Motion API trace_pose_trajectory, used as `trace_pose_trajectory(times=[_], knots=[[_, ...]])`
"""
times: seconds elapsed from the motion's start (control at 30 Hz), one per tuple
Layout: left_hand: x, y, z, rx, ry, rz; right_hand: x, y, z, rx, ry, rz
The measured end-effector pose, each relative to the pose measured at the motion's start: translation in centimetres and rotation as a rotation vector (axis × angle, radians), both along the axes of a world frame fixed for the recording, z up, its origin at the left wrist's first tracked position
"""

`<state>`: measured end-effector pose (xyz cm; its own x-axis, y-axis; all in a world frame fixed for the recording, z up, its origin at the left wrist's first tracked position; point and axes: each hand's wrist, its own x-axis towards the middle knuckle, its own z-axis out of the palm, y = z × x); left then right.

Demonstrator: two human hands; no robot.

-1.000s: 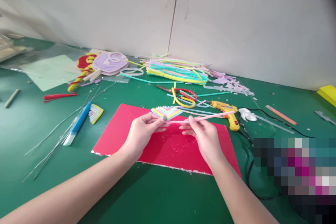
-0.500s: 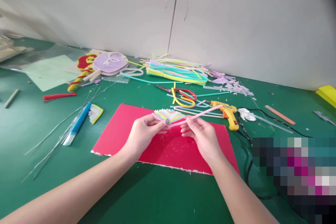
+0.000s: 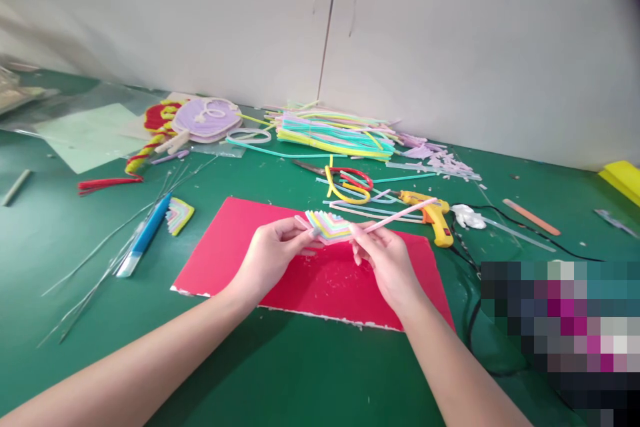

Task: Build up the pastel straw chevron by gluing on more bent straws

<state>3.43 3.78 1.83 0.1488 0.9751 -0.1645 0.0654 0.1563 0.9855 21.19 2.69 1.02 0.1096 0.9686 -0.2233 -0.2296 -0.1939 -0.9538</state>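
Observation:
Over a red board (image 3: pixel 320 287), my left hand (image 3: pixel 277 250) pinches a small striped piece (image 3: pixel 329 225) made of pastel fuzzy stems bent in nested V shapes. My right hand (image 3: pixel 383 257) is closed on a pink fuzzy stem (image 3: pixel 405 215), thumb and finger against the striped piece's right corner. The stem's free end sticks out up and to the right. Part of it runs along the piece's lower edge, partly hidden by my fingers. A similar striped piece (image 3: pixel 180 216) lies on the green table to the left.
A yellow glue gun (image 3: pixel 439 219) with a cord and red-handled scissors (image 3: pixel 357 177) lie behind the board. Further back is a bundle of pastel stems (image 3: pixel 335 137). A blue tool (image 3: pixel 150 230) and thin wires (image 3: pixel 90 247) lie on the left. A purple craft piece (image 3: pixel 207 119) lies at the back.
My right hand has slid slightly left along the pink stem to the striped piece's right corner. The piece has tilted and shifted a little right in my left hand.

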Motion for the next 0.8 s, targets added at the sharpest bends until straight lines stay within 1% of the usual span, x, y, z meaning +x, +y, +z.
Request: trace_pose_trajectory(times=[0.17, 0.3, 0.47, 0.63, 0.8], knots=[[0.08, -0.28, 0.26, 0.076, 0.119, -0.016, -0.11, 0.12, 0.02, -0.013, -0.029, -0.039], [0.13, -0.36, 0.0, 0.087, 0.139, -0.043, 0.01, 0.11, -0.38, 0.007, -0.024, -0.041], [0.09, -0.22, -0.09, 0.042, 0.076, -0.044, 0.3, 0.04, -0.89, 0.052, -0.036, 0.02], [-0.04, 0.03, -0.26, -0.005, -0.025, -0.046, 0.44, 0.1, -0.7, 0.081, -0.084, 0.028], [-0.1, 0.19, -0.35, 0.008, -0.025, -0.05, 0.5, 0.13, -0.54, 0.099, -0.116, 0.019]])
